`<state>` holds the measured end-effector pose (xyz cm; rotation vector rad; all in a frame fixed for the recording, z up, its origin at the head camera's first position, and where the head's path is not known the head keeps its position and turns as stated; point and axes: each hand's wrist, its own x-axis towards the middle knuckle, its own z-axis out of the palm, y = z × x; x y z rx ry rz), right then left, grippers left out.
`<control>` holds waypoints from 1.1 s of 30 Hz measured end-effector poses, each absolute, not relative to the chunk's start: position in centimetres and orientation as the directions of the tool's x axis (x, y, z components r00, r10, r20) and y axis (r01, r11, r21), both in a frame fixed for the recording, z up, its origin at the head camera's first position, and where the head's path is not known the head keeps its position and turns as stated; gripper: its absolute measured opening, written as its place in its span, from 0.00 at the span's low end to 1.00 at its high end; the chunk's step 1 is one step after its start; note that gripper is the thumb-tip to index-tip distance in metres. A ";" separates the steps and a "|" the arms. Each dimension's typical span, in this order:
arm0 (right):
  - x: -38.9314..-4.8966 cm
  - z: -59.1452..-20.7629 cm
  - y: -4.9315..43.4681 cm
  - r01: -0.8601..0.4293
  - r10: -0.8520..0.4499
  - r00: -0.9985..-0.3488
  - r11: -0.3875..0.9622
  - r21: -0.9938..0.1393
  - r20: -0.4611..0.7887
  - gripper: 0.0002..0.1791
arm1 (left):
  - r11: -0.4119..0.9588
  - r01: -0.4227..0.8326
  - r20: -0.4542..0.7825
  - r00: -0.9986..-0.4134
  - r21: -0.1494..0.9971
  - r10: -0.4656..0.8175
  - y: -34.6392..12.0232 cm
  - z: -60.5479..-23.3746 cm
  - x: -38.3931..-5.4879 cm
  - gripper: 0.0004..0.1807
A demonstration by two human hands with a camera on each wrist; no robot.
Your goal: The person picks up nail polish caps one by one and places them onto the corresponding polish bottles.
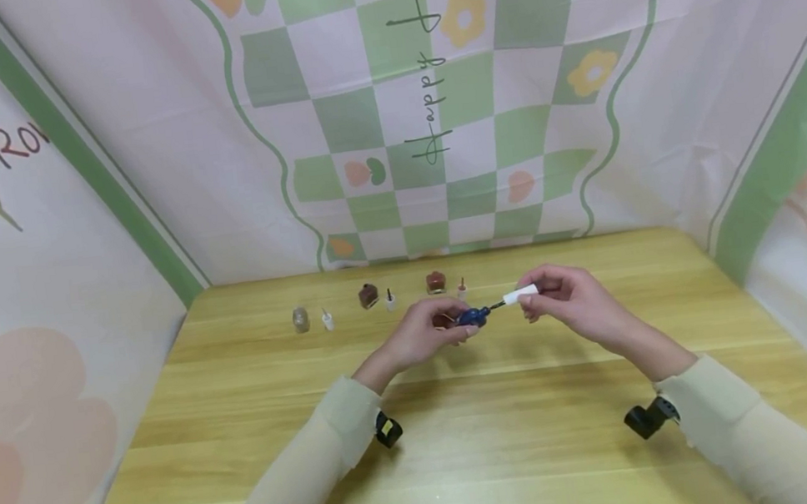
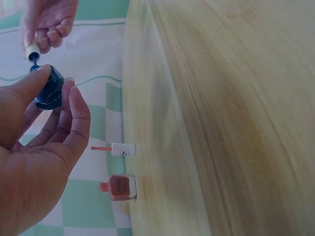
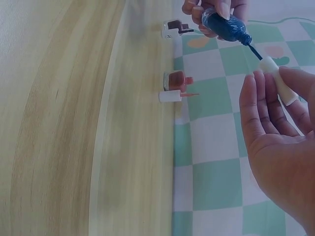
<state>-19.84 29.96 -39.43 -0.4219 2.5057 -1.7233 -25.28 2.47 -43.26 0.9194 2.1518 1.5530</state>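
Between the thumb and fingers of my left hand (image 1: 414,339) is a dark blue nail polish bottle (image 1: 470,318), tilted with its neck toward the right. My right hand (image 1: 582,304) pinches the white cap (image 1: 520,295) of its brush. The dark brush stem (image 3: 255,52) spans the gap from cap to bottle neck, and its tip is at or inside the mouth; how deep I cannot tell. Both hands are above the table. In the left wrist view the blue bottle (image 2: 50,91) shows under my thumb.
Along the wooden table's (image 1: 428,451) back stand a glittery bottle (image 1: 301,320), a dark brown-red bottle (image 1: 368,295) and a red bottle (image 1: 436,282). Beside each stands a white brush cap, such as this one (image 1: 328,320), bristles up. A patterned cloth (image 1: 408,100) hangs behind.
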 end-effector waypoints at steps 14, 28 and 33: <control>-19.9 -39.3 29.7 -0.202 -0.287 -0.952 0.337 -0.919 0.104 0.13 | 0.225 0.328 0.101 -0.740 0.917 0.665 2.7 -43.1 -25.2 0.14; -20.1 -39.8 29.4 -0.217 -0.318 -0.942 0.320 -0.922 0.111 0.13 | 0.216 0.322 0.100 -0.736 0.922 0.670 2.8 -43.1 -25.2 0.12; -20.0 -39.8 29.2 -0.208 -0.316 -0.943 0.318 -0.925 0.104 0.13 | 0.217 0.329 0.104 -0.733 0.919 0.672 2.9 -43.1 -25.1 0.12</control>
